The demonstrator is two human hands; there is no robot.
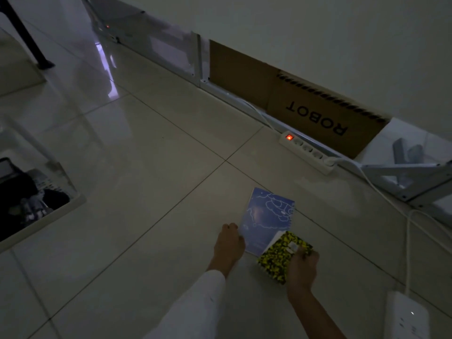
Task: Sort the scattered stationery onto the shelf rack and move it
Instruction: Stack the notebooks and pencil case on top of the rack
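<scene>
The tiled floor (151,148) is taking up most of the dim view and is carrying everything, which is why the person is reaching down to it with both arms. A flattened cardboard sheet (318,113) printed "ROBOT" is leaning against the wall, and a white metal frame (403,177) is standing just beside it. At the left edge a white perforated container (49,199) is sitting with dark items inside. Whether it is part of the shelf rack, I cannot tell. A power strip (305,150) is glowing red along the wall, and a second strip (406,316) is lying near the right arm.

The task's things here are two notebooks lying close together on the floor, well apart from the container. The blue notebook (266,221) is sitting farther out with its near corner tucked under the yellow-and-black notebook (281,258), so the two are overlapping. That is probably why each is getting its own hand.

The left grip (228,243) is closing on the blue notebook's left edge, thumb on the cover and fingers curling at the rim, seemingly to pry it off the smooth tile. The right grip (303,267) is clasping the yellow-and-black notebook by its near right corner, fingers spreading over the cover. Both books are likely being gathered for the rack, and none of the sorting looks finished.
</scene>
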